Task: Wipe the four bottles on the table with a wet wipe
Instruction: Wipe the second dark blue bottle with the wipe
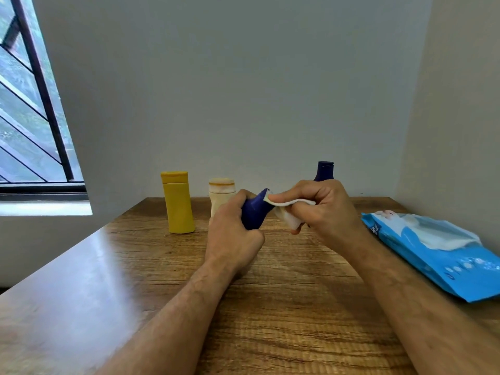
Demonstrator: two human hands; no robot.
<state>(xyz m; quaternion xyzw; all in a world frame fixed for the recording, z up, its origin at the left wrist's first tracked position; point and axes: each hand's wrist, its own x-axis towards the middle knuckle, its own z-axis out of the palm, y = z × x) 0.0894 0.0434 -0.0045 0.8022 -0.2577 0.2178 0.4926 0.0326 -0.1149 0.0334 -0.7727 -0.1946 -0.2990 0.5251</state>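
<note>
Gripping a tilted blue bottle (255, 212) in left hand (234, 234), above the tabletop (284, 307); right hand (322, 209) pinching wipe (288, 212) against its top. Likely slipping if pressed hard; wet plastic.

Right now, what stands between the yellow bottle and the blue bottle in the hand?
The cream bottle stands between yellow bottle and held blue bottle, in the head view.

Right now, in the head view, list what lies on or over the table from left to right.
Yellow bottle → cream bottle → left hand gripping a blue bottle → wipe pinched in the right hand → wipes pack. The second blue bottle's place, behind the right hand, is unclear.
</note>
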